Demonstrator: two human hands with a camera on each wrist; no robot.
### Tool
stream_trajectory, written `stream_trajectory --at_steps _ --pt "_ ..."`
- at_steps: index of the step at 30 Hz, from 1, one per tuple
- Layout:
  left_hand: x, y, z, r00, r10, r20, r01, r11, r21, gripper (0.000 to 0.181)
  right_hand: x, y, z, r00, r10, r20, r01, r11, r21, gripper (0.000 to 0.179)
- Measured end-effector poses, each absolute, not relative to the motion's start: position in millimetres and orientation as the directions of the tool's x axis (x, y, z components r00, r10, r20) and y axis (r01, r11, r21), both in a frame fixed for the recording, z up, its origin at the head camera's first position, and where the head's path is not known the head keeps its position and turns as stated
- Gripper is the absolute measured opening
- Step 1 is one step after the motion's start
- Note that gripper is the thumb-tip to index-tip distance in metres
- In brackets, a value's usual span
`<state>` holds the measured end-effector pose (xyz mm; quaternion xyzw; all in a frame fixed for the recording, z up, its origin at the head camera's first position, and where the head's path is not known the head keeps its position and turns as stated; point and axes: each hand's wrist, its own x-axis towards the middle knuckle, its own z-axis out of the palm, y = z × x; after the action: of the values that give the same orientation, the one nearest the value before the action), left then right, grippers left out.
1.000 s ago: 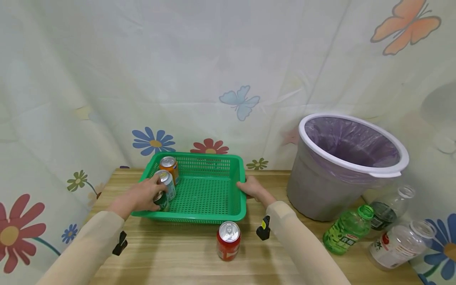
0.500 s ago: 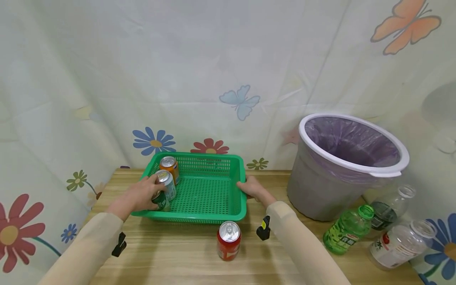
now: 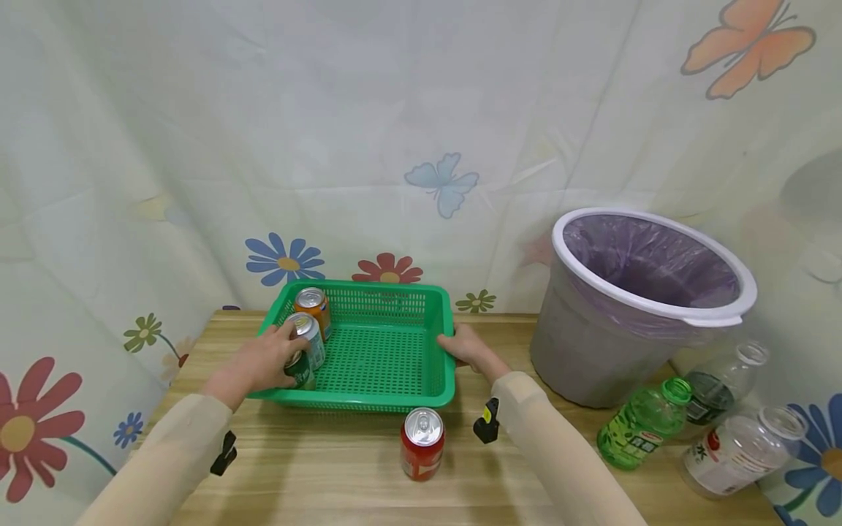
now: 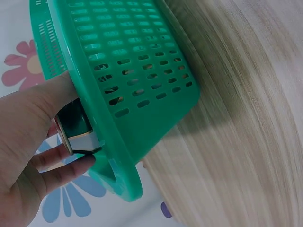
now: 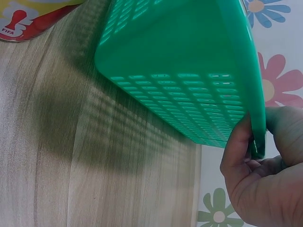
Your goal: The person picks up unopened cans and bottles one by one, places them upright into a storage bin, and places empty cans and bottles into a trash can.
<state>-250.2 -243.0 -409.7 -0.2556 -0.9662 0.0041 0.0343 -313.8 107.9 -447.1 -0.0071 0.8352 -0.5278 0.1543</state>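
Observation:
In the head view, a green plastic basket (image 3: 375, 399) stands on the wooden table. My left hand (image 3: 259, 361) reaches over its left rim and grips a dark green can (image 3: 301, 374) in the near left corner. Right behind that can stands a silver-topped pale can (image 3: 312, 342), close to my fingers. Farther back in the basket is an orange can (image 3: 317, 308). In the right wrist view, my right hand (image 5: 265, 170) pinches the basket's right rim, thumb inside and curled fingers outside. The green can (image 4: 78, 125) shows partly between thumb and fingers in the left wrist view.
A red can (image 3: 422, 446) stands upright just in front of the basket. At the right is a grey bin (image 3: 592, 351) with a purple liner. Beside it stand a green bottle (image 3: 641, 427) and two clear bottles (image 3: 737, 456). A flowered curtain (image 3: 368, 146) hangs behind.

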Motion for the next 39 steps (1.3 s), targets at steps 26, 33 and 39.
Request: stream_trajectory --at_steps 26,33,39 --pt "-249.1 -241.8 -407.7 -0.865 0.496 0.078 0.493 0.869 -0.048 0.056 -318.7 108.4 -446.1 -0.95 -0.175 -0.258 0.16 0.435 -0.886 0.033" --pt "-245.5 -241.2 -405.7 -0.874 0.484 0.052 0.483 0.875 -0.034 0.054 -316.0 107.7 -446.2 -0.948 -0.177 -0.266 0.169 0.427 -0.888 0.034" --pt "-243.3 -240.2 -403.4 -0.885 0.464 0.03 0.464 0.886 -0.003 0.052 -315.8 107.8 -447.7 -0.949 -0.174 -0.262 0.161 0.446 -0.88 0.033"
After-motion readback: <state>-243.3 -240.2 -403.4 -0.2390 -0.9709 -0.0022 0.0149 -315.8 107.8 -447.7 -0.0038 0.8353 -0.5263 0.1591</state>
